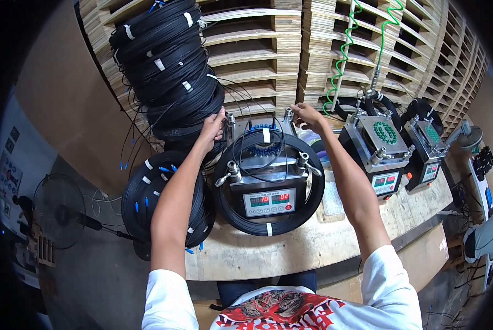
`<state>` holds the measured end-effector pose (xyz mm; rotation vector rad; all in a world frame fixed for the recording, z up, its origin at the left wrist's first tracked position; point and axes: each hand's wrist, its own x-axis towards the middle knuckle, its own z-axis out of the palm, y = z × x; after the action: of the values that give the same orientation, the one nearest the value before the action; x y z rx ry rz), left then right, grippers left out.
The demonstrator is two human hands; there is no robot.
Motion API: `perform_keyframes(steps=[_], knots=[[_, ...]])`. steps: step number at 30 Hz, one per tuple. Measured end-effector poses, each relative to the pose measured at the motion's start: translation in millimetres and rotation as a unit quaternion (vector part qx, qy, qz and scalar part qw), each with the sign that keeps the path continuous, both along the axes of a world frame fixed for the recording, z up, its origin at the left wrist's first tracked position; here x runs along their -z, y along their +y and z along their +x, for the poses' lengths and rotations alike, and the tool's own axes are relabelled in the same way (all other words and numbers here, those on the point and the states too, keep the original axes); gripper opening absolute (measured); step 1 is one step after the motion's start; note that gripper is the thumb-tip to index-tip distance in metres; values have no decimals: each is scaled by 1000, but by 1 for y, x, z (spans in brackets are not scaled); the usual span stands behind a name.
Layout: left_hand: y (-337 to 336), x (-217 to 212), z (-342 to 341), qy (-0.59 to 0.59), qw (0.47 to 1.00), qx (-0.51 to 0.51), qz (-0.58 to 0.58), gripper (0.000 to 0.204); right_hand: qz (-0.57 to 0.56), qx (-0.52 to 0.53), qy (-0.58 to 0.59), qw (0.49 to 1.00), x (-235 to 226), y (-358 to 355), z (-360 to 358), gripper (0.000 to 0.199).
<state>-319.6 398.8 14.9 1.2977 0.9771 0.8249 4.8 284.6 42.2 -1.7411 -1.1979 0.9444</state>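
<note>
A benchtop machine, apparently a fibre connector polisher (268,201), stands before me with a red digital display. A coil of black cable (233,219) with white ties rings it and lies over its front. Blue connectors (264,130) sit in a round holder on the metal top plate. At the far left corner post, my left hand (212,130) has its fingers curled on the clamp lever, which they mostly hide. My right hand (309,116) pinches the clamp lever at the far right corner. The near left clamp (233,170) and near right clamp (304,161) show their levers pointing outward.
A tall stack of black cable coils (169,71) rises at the far left; more coils (139,190) with blue connectors lie below it. Two similar machines (376,144) (427,140) stand right. Wooden pallets (246,63) line the back. A fan (59,210) stands left.
</note>
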Motion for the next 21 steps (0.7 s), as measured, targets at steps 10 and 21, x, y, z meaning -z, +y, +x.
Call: perform_keyframes(steps=[10,21], knots=[[-7,-20,16,269,845,-214,409,47,18,95,-103,990,2,23,-8,35],[-76,-61,17,278,958,-45,61,65,-57,-12,-125,991,-17,-28,-46,52]])
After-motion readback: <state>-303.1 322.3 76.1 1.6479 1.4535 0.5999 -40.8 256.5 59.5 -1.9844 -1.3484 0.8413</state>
